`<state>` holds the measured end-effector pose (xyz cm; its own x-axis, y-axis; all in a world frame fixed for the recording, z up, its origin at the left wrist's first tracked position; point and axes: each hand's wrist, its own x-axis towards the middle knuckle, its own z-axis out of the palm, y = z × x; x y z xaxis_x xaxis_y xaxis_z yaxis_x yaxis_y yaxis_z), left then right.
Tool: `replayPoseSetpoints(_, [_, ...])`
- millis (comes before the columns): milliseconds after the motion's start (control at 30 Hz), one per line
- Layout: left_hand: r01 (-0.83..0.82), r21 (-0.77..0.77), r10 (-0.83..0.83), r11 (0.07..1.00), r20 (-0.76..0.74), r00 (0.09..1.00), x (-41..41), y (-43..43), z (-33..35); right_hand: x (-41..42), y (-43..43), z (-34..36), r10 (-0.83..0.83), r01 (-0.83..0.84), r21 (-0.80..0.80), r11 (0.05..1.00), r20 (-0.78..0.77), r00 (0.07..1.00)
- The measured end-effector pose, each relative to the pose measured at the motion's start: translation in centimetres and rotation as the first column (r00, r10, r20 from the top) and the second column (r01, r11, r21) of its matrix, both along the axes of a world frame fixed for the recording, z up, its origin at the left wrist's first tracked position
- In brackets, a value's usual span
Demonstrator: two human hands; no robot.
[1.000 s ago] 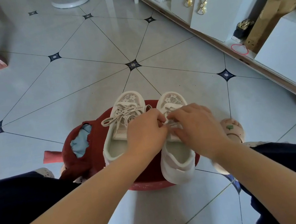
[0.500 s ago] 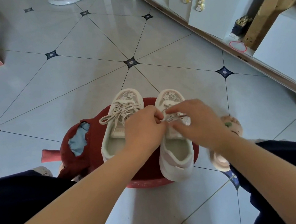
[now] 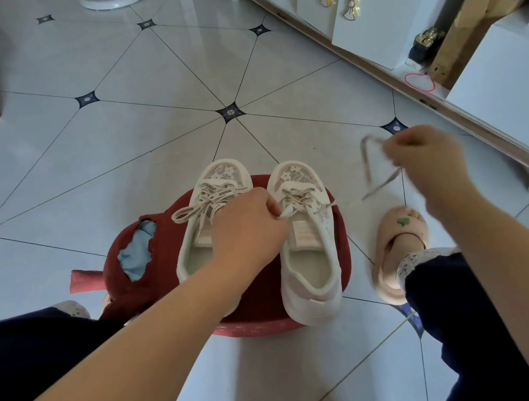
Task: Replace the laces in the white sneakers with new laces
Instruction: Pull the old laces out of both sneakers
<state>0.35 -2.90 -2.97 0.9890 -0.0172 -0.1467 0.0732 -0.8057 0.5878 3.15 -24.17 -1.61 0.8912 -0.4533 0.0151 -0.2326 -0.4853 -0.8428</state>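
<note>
1. A round dark red stool with a torn cover (image 3: 259,305) stands on the pale tiled floor (image 3: 141,133), between the person's knees. It is the surface that holds both shoes.

2. The left white lace-up sneaker with a lacy toe (image 3: 213,215) sits on the stool with its toe pointing away. Its flat white lace with grey printing (image 3: 201,203) is threaded all the way and tied in a bow. No work shows on this shoe yet.

3. The right white lace-up sneaker with a lacy toe (image 3: 308,245) sits just beside it, heel hanging a little over the stool's near edge. Its bow is undone. The printed lace across its front (image 3: 300,196) is in the holes near the toe.

4. The left hand (image 3: 246,227) rests over the gap between the shoes. It is closed, pinching one end of that lace at the right shoe's tongue.

5. The right hand (image 3: 426,157) is out to the right, well apart from the shoes. It is closed around the loose other end of the lace (image 3: 368,163), which is blurred.

6. I think the job is just starting. One bow is open. Both old laces must come all the way out. I see no new laces here, so all the new lacing is left to do.
</note>
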Motion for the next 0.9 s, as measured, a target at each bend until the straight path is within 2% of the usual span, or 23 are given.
replayPoseSetpoints(67, [0.014, 0.012, -0.014, 1.0, 0.017, 1.0, -0.1, -0.2, -0.1, -1.3, 2.1, -1.2, 0.261, -0.28, -0.17, 0.945, -0.123, 0.957])
replayPoseSetpoints(133, [0.071, 0.066, -0.075, 0.995, 0.057, 0.996, -0.1, -0.5, -0.1, -2.2, 3.5, -2.0, 0.378, -0.432, -0.263, 0.863, -0.23, 0.897])
replayPoseSetpoints(200, [0.149, 0.138, -0.168, 0.979, 0.135, 0.977, 0.1, -0.9, -0.2, -2.7, 4.1, -2.1, 0.418, -0.477, -0.303, 0.825, -0.24, 0.876])
replayPoseSetpoints(267, [0.214, 0.207, -0.255, 0.955, 0.201, 0.946, 0.4, -1.5, -0.3, -3.4, 4.4, -2.2, 0.46, -0.514, -0.247, 0.822, -0.245, 0.853])
replayPoseSetpoints(333, [0.265, 0.288, -0.331, 0.92, 0.214, 0.919, 0.8, -2.0, -0.5, -3.9, 4.7, -2.4, 0.502, -0.555, -0.175, 0.813, -0.273, 0.821])
replayPoseSetpoints(400, [0.292, 0.354, -0.378, 0.889, 0.206, 0.902, 1.2, -2.5, -0.7, -4.2, 5.1, -2.6, 0.512, -0.579, -0.2, 0.791, -0.302, 0.804])
replayPoseSetpoints(567, [0.283, 0.493, -0.446, 0.822, 0.25, 0.859, 1.7, -2.7, -0.7, -4.0, 5.4, -2.6, 0.474, -0.538, -0.282, 0.795, -0.266, 0.84])
replayPoseSetpoints(633, [0.267, 0.455, -0.41, 0.849, 0.251, 0.877, 1.8, -2.4, -0.4, -4.0, 5.2, -2.6, 0.448, -0.512, -0.314, 0.8, -0.254, 0.857])
replayPoseSetpoints(667, [0.221, 0.368, -0.326, 0.903, 0.252, 0.911, 2.0, -1.9, -0.2, -4.0, 5.1, -2.5, 0.433, -0.499, -0.326, 0.803, -0.256, 0.864])
replayPoseSetpoints(733, [0.012, 0.042, -0.019, 0.999, 0.181, 0.983, 2.4, -0.8, 0.5, -4.0, 4.8, -2.5, 0.41, -0.482, -0.328, 0.812, -0.268, 0.872])
replayPoseSetpoints(767, [-0.086, -0.093, 0.097, 0.992, 0.124, 0.988, 2.4, -0.2, 0.6, -4.0, 4.7, -2.5, 0.408, -0.478, -0.306, 0.823, -0.267, 0.873])
replayPoseSetpoints(800, [-0.113, -0.11, 0.124, 0.987, 0.093, 0.988, 2.3, 0.3, 0.7, -4.0, 4.7, -2.6, 0.414, -0.478, -0.278, 0.833, -0.261, 0.872])
replayPoseSetpoints(833, [-0.078, -0.035, 0.08, 0.996, 0.086, 0.993, 2.1, 0.4, 0.8, -4.0, 4.7, -2.6, 0.425, -0.484, -0.261, 0.835, -0.252, 0.87])
replayPoseSetpoints(900, [0.071, 0.091, -0.082, 0.993, 0.128, 0.988, 1.5, 0.0, 0.9, -4.0, 4.9, -2.7, 0.445, -0.496, -0.252, 0.831, -0.233, 0.865])
